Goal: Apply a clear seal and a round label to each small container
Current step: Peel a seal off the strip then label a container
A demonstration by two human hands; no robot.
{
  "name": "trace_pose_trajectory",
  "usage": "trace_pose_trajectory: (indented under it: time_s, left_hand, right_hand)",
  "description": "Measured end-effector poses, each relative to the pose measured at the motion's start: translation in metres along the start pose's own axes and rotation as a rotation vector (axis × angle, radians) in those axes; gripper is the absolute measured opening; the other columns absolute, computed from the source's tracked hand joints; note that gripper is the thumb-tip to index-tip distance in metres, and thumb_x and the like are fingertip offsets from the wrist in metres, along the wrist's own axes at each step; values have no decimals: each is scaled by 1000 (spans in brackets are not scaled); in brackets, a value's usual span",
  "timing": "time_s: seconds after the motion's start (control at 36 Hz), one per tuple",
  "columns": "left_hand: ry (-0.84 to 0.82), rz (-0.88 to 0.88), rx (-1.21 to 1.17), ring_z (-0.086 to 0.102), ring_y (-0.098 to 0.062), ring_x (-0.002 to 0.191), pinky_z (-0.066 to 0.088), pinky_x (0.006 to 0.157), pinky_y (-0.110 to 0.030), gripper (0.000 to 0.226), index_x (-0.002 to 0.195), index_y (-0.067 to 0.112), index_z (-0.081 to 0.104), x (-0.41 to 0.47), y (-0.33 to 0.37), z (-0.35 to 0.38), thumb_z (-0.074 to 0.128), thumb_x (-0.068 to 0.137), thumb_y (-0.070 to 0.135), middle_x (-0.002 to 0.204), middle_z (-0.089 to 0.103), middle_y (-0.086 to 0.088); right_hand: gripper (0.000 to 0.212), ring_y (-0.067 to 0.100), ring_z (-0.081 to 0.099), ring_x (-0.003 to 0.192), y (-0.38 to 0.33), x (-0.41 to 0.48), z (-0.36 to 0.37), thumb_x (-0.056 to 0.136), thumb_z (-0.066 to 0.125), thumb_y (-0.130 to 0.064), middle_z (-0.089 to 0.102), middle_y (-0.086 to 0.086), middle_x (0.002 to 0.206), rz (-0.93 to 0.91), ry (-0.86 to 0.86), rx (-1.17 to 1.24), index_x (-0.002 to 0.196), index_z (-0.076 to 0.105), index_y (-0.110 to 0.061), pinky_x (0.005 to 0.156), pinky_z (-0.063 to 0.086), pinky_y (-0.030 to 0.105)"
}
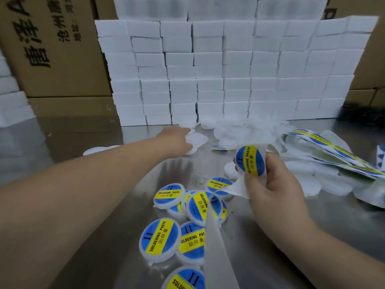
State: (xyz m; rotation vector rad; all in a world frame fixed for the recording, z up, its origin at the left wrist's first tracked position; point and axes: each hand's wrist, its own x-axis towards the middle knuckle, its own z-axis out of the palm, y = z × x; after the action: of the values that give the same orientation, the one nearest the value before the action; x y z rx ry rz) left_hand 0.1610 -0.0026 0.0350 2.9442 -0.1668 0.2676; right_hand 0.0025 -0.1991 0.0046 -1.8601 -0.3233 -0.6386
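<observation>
Reaching with left hand (177, 137), touched white container (199, 140) at fingertips, curl not readable; pinched label strip (239, 188) in right hand (273, 184), round label (250, 160) just above thumb, judged light, flimsy, sticky, best peeled by edge.

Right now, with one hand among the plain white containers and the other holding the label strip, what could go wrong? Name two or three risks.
1. The backing strip trails from the right hand across the finished containers; pulling it could scatter them.
2. The round label curves in that grip, so it may crease or land off-centre.
3. The left hand reaches into loose plain containers; some could get knocked aside.
</observation>
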Motion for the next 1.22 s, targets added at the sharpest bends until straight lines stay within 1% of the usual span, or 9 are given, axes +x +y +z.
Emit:
trace_pose_trajectory:
  time_s: [0.25,0.33,0.44,0.56,0.61,0.83,0.97,1.14,1.22]
  left_hand:
    - [54,53,228,45,-29,119,33,92,-36,36,129,21,44,10,13,31,37,94,28,134,48,-10]
    - [173,31,90,50,-32,108,35,77,-34,25,115,16,49,4,13,24,34,95,20,119,51,-11]
    - [212,-55,-346,50,-30,106,37,79,-29,37,134,25,39,-18,26,-2,32,97,28,129,46,-13]
    - [306,9,-741,57,-12,66,41,54,-20,36,127,32,47,-62,46,-27,32,96,20,121,51,-2]
    - [319,57,-923,62,-9,73,42,48,-12,38,123,36,48,-86,54,-36,31,96,15,120,50,5]
    - [359,273,-672,47,9,78,35,65,-8,24,79,50,44,-170,65,-36,44,79,25,95,47,17]
    - [324,296,-560,41,5,92,27,77,1,4,80,48,43,-181,59,-27,40,78,45,94,43,17]
    - [326,320,-592,39,-9,110,30,93,-16,32,108,32,64,-180,53,-23,40,87,29,101,40,21]
    - [346,293,-637,44,-9,109,34,92,-17,26,105,31,65,-179,55,-21,44,91,25,101,45,18]
  right_hand:
    - [27,38,48,86,-10,-4,3,73,43,-17,54,25,96,67,-94,186,97,55,-19,81,38,51]
    - [28,37,42,67,-9,-4,2,69,41,-16,50,32,96,55,-136,195,90,53,-2,55,37,32]
    - [32,15,39,66,-8,-5,1,67,40,-13,48,30,80,21,-210,211,84,52,10,58,29,26]
    - [23,8,48,70,-15,-5,0,65,41,-10,53,6,77,17,-250,253,70,62,-15,58,37,15]
    - [27,6,50,71,-18,-6,-1,63,41,-10,51,-8,73,19,-270,250,68,64,-25,58,38,13]
    - [14,10,45,61,-15,-8,1,77,49,-18,49,1,63,13,-189,214,73,57,-7,59,37,28]
    - [20,6,66,71,-14,-7,3,86,58,-2,70,-9,77,50,-148,340,81,62,-21,63,52,22]
    - [27,5,57,63,-14,-9,3,85,56,-16,64,-14,68,-87,-205,174,79,67,-40,60,46,24]
    - [20,28,59,72,-17,-11,3,80,49,-21,65,6,74,-84,-231,167,88,65,-29,66,48,43]
